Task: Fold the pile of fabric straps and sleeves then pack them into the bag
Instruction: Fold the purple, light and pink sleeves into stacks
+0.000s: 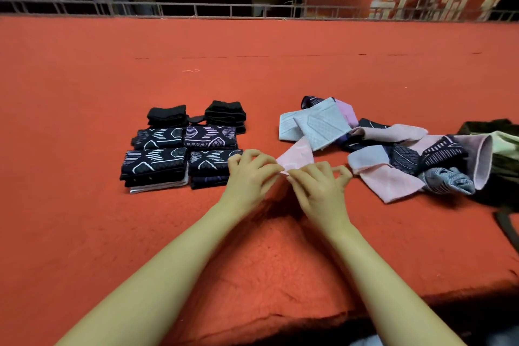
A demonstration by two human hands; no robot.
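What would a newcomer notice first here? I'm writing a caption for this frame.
Both hands, left and right, pinch a pink sleeve at centre on the red cloth. Left of them sit neat folded stacks; to the right sprawls an unfolded pile.

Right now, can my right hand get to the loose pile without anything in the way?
Probably yes. The right hand pinches the pink piece with the left hand, so it must let go first; bare red cloth lies between it and the loose pile.

On your bench (84,64), folded stacks (182,146) lie left, the loose pile (387,152) right, the bag (502,149) far right
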